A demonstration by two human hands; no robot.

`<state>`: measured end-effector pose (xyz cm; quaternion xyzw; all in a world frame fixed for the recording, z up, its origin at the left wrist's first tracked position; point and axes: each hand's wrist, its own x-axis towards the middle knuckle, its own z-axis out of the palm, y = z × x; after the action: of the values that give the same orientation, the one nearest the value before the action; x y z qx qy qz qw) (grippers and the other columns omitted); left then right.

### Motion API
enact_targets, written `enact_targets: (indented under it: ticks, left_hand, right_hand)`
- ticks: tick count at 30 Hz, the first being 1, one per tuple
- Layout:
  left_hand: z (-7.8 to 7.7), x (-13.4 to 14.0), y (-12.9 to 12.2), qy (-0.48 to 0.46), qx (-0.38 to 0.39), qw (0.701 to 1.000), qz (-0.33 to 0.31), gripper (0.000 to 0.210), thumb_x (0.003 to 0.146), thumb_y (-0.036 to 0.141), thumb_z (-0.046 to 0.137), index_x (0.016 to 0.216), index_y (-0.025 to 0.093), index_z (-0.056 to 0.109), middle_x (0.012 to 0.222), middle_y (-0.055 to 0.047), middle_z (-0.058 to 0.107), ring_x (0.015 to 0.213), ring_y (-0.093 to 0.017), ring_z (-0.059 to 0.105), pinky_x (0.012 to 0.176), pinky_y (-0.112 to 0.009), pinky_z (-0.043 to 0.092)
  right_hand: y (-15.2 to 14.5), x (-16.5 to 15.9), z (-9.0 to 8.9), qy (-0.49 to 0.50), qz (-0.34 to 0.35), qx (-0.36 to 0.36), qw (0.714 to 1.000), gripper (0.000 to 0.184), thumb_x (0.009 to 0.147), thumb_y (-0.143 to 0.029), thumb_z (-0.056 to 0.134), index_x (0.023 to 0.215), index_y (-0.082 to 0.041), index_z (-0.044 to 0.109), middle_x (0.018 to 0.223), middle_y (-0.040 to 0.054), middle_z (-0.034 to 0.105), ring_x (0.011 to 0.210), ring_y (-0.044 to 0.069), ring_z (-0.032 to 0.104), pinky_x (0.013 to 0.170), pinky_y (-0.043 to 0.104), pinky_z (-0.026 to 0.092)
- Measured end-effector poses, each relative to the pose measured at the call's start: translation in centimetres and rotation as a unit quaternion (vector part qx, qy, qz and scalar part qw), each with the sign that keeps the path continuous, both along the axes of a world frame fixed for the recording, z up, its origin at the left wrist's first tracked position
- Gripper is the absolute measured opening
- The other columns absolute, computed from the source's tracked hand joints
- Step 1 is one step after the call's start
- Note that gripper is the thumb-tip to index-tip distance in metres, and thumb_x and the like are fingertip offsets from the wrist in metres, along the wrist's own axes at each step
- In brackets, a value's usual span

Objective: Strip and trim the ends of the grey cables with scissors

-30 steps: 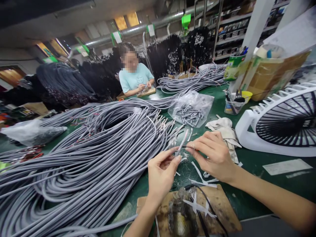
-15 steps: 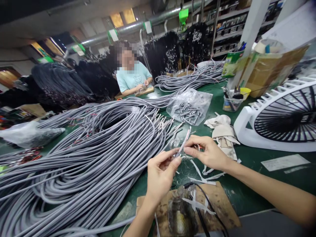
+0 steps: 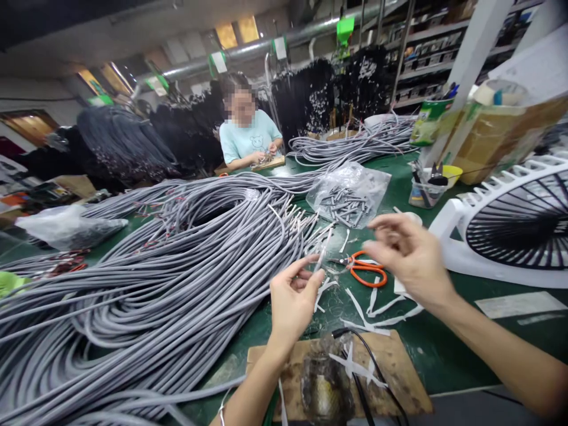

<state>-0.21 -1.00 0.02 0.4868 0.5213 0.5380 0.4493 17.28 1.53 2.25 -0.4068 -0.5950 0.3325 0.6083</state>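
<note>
My left hand (image 3: 293, 296) pinches the whitish end of a grey cable (image 3: 323, 251) between thumb and fingers, with the tip pointing up. To its right, my right hand (image 3: 410, 254) is raised off the table, slightly blurred, thumb and index finger apart and nothing visible between them. Orange-handled scissors (image 3: 367, 273) lie on the table between the two hands. White strips (image 3: 366, 313) of torn wrapping are scattered below the scissors. A large coiled bundle of grey cables (image 3: 190, 284) fills the left side, its pale ends near my left hand.
A clear bag of short grey pieces (image 3: 348, 198) lies beyond my hands. A white fan (image 3: 523, 225) stands at right, near a tub of tools (image 3: 426, 189). Close to me is a stained wooden board (image 3: 390, 373) with a black cord. Across the table, a person (image 3: 251, 139) works.
My right hand has come off the cable end and moved right, its fingers parting. My left hand keeps its pinch. The scissors now show clearly, and the view has shifted slightly.
</note>
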Motion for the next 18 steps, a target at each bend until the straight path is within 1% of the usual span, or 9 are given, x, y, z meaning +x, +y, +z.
enact_targets:
  ticks: [1,3,4,6,8,9,12,14,18]
  left_hand:
    - [0.0,0.1,-0.1,0.004,0.006,1.0,0.002,0.033,0.07,0.027,0.067,0.1,0.014,0.065,0.056,0.005,0.047,0.04,-0.003,0.039,0.036,-0.013,0.03]
    - [0.1,0.3,-0.4,0.02,0.014,1.0,0.007,0.035,0.069,0.026,0.067,0.103,0.014,0.063,0.057,0.004,0.05,0.04,-0.004,0.044,0.037,-0.014,0.035]
    - [0.2,0.4,-0.5,0.03,0.016,0.999,0.006,0.036,0.069,0.025,0.067,0.103,0.014,0.062,0.057,0.004,0.052,0.041,-0.005,0.046,0.038,-0.014,0.037]
    - [0.2,0.6,-0.8,0.046,0.015,0.999,0.001,0.037,0.068,0.023,0.067,0.103,0.013,0.063,0.057,0.003,0.054,0.042,-0.006,0.048,0.039,-0.015,0.04]
    - [0.2,0.8,-0.9,0.058,0.015,0.998,-0.002,0.036,0.067,0.022,0.068,0.102,0.014,0.064,0.057,0.002,0.054,0.043,-0.005,0.047,0.04,-0.014,0.039]
    - [0.2,0.8,-0.9,0.062,0.016,0.998,-0.001,0.035,0.067,0.023,0.068,0.101,0.014,0.065,0.057,0.002,0.053,0.044,-0.005,0.047,0.041,-0.014,0.039]
    - [0.2,0.9,-0.9,0.061,0.017,0.998,-0.005,0.032,0.066,0.024,0.069,0.096,0.013,0.067,0.057,0.002,0.051,0.046,-0.004,0.044,0.042,-0.014,0.037]
    - [0.2,0.9,-0.8,0.033,0.01,0.999,-0.026,0.03,0.068,0.025,0.069,0.095,0.012,0.068,0.056,0.003,0.049,0.044,-0.003,0.04,0.041,-0.013,0.033]
    - [0.2,0.8,-0.9,-0.045,-0.017,0.996,-0.075,0.028,0.071,0.028,0.067,0.095,0.013,0.068,0.056,0.005,0.042,0.042,0.0,0.03,0.038,-0.012,0.022]
  right_hand:
    - [0.0,-0.5,-0.5,-0.058,0.017,-0.031,0.998,0.033,0.065,-0.032,0.07,0.094,-0.023,0.058,0.072,-0.0023,0.047,0.048,0.006,0.034,0.041,0.021,0.028]
    - [-0.2,-1.7,-1.7,-0.133,0.055,-0.053,0.988,0.043,0.063,-0.026,0.069,0.104,-0.021,0.057,0.079,-0.0007,0.053,0.047,0.005,0.033,0.041,0.02,0.027]
    - [-0.4,-2.2,-2.1,-0.154,0.065,-0.052,0.985,0.04,0.064,-0.024,0.068,0.102,-0.019,0.059,0.079,-0.0002,0.055,0.047,0.005,0.032,0.041,0.02,0.027]
    - [-0.6,-3.0,-2.7,-0.174,0.064,-0.038,0.982,0.026,0.066,-0.022,0.064,0.091,-0.016,0.065,0.071,0.0,0.057,0.047,0.005,0.033,0.042,0.02,0.028]
    - [-0.8,-3.3,-2.7,-0.175,0.043,-0.025,0.983,0.014,0.069,-0.022,0.061,0.078,-0.014,0.068,0.06,-0.0007,0.055,0.046,0.006,0.033,0.042,0.02,0.027]
    - [-0.8,-3.3,-2.7,-0.174,0.034,-0.021,0.984,0.013,0.071,-0.023,0.058,0.072,-0.013,0.068,0.056,-0.0012,0.053,0.046,0.006,0.033,0.042,0.02,0.026]
    - [-0.8,-3.1,-2.4,-0.172,0.04,-0.028,0.984,0.024,0.076,-0.025,0.052,0.06,-0.013,0.064,0.048,-0.0023,0.044,0.045,0.007,0.031,0.041,0.02,0.024]
    - [-0.9,-3.1,-2.4,-0.168,0.042,-0.035,0.984,0.028,0.077,-0.025,0.049,0.056,-0.013,0.062,0.046,-0.0027,0.04,0.044,0.006,0.03,0.041,0.02,0.023]
    - [-1.1,-3.3,-2.6,-0.128,0.029,-0.047,0.99,0.019,0.072,-0.021,0.051,0.059,-0.012,0.062,0.047,-0.0031,0.041,0.043,0.006,0.031,0.039,0.019,0.023]
